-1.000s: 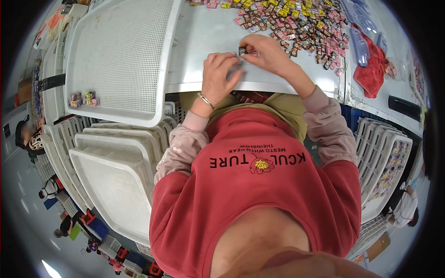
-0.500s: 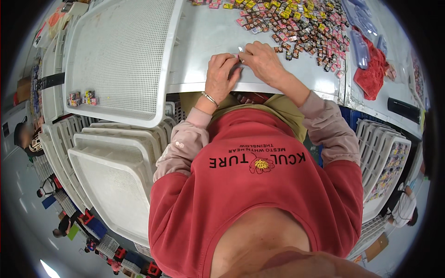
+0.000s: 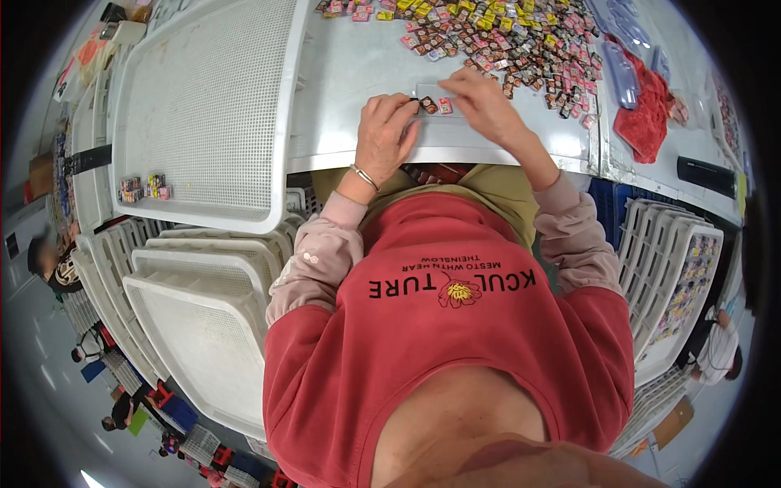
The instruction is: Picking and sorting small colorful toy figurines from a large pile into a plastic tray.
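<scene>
Bent around a small dark piece (image 3: 415, 105), my left hand (image 3: 384, 134) rests at the table's near part, a metal bangle on its wrist. Just right of its fingertips lie a black-and-orange small block (image 3: 429, 104) and a pink one (image 3: 445, 106), side by side. My right hand (image 3: 486, 104) is over the table to their right, its fingers extended leftward and apart. Its fingertips are at the edge of a clear, flat, see-through piece (image 3: 426, 89) by the blocks; whether they touch it I cannot tell.
A large heap of small pink, black and yellow blocks (image 3: 521, 49) covers the far right of the table (image 3: 350, 89). Left stands a white mesh tray (image 3: 203, 106) with a few block clusters (image 3: 146, 188). A red cloth (image 3: 643, 122) lies right; stacked trays (image 3: 191, 325) stand below.
My right hand has moved right, away from my left hand, and its fingers have spread. The two small blocks between the hands now show. My left hand has hardly moved.
</scene>
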`<state>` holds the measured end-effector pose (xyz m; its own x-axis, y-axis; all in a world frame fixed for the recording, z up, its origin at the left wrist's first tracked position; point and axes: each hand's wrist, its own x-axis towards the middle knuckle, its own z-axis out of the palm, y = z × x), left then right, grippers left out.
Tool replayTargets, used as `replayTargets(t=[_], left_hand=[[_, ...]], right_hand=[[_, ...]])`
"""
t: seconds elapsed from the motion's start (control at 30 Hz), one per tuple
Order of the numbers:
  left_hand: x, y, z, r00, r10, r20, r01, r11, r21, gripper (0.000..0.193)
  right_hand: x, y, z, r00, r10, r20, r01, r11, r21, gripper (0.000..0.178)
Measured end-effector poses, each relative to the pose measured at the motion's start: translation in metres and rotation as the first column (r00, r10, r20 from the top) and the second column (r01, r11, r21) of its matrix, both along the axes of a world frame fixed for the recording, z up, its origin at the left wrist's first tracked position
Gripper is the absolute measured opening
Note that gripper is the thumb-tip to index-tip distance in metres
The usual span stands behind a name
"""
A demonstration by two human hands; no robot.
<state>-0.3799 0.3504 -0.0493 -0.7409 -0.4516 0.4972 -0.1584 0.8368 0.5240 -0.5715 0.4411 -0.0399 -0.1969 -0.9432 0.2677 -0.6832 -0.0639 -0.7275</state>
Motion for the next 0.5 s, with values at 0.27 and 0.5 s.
replayTargets(t=[0.27, 0.5], left_hand=[[-0.012, 0.0, -0.005, 0.997, -0.036, 0.074, 0.039, 0.998, -0.045, 0.027], [-0.007, 0.003, -0.005, 0.998, -0.051, 0.04, 0.051, 0.999, -0.009, 0.03]], right_hand=[[0.035, -0.006, -0.003, 0.991, -0.036, -0.129, 0.048, 0.994, 0.098, 0.014], [0.039, -0.014, -0.005, 0.99, -0.033, -0.14, 0.052, 0.99, 0.132, 0.011]])
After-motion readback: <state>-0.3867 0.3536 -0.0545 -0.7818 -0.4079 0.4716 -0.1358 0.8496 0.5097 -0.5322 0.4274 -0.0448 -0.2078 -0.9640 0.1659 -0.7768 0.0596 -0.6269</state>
